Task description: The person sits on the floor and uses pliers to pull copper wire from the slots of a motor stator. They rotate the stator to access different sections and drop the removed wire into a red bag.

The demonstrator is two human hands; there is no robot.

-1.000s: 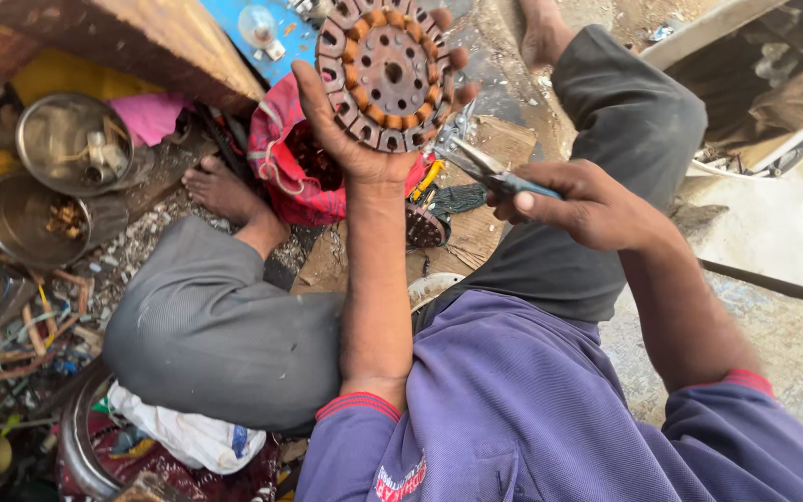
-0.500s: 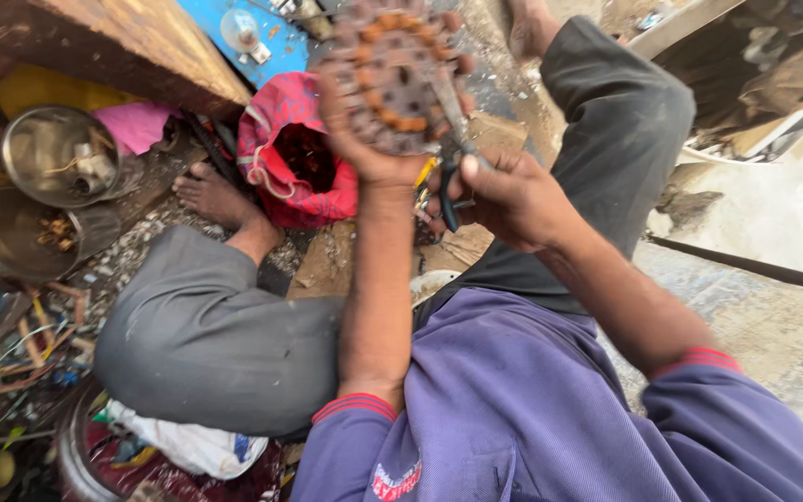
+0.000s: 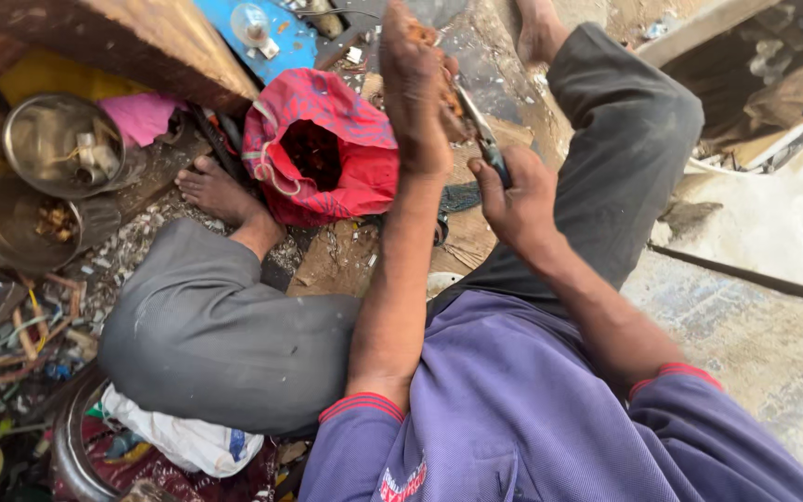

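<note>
Stator and pliers, held up.
The round stator, rusty with copper windings, stood edge-on, mostly hidden behind the left hand. Metal pliers slanted against its rim, handles in the right hand.

Pliers in right hand: bare metal jaws, dull grey sheen; dark matt handle covering. Motor part in left hand: mostly hidden, a rusty-orange rough edge shows. Just left of the grip, red cloth bag: woven, printed, matt, crumpled. Further left, two steel bowls: metal, scuffed, faint shine. Above them, wooden plank: rough, worn. Trousers below the grip: grey cloth, matt, dusty.
</note>
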